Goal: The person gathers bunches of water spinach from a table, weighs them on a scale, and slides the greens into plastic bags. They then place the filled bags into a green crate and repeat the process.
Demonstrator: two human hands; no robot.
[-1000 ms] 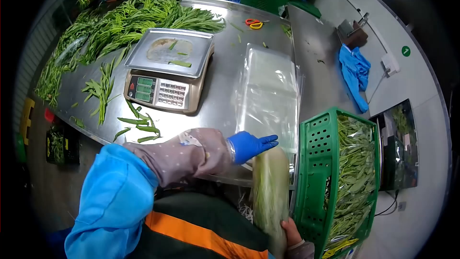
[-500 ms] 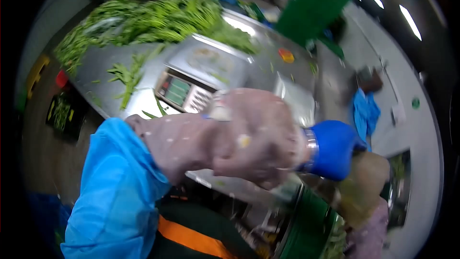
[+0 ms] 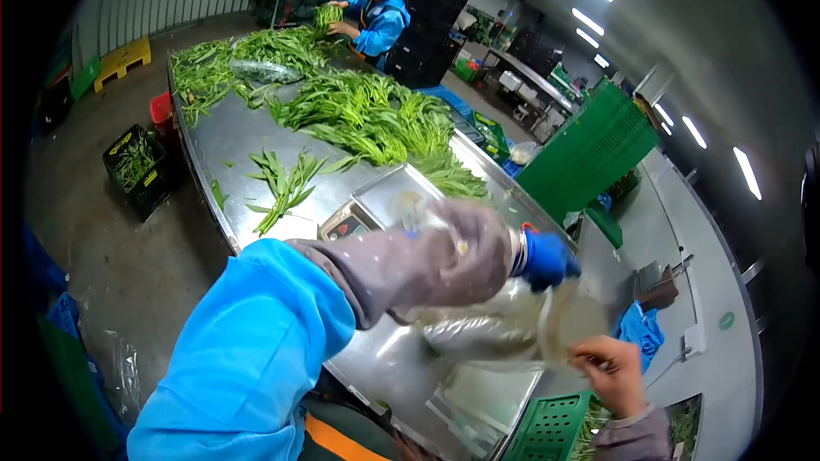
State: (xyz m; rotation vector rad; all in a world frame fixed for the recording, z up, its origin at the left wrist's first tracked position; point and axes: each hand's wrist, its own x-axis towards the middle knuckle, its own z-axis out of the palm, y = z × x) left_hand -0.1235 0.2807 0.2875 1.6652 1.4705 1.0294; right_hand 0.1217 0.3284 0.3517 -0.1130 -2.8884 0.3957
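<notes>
Now, head view: a steel table (image 3: 232,143) runs from near to far.
Left hand: the left hand (image 3: 547,259), in a blue glove, is closed on the upper edge of a clear bag (image 3: 487,326).
Right hand: the right hand (image 3: 612,373), bare, pinches the rim of the bag's mouth at the near right.
Bag: it is held up between both hands above the near right end of the table. Its contents are too blurred to tell.
Done, by my reading: packed greens already sit in the green crate (image 3: 551,428), just below the right hand.
Left, by my reading: loose greens (image 3: 369,116) are heaped across the far half of the table, beyond the scale (image 3: 386,196).
Supplies: flat bags (image 3: 483,393) lie under the held bag.
Far end: a co-worker (image 3: 376,19) handles greens.
</notes>
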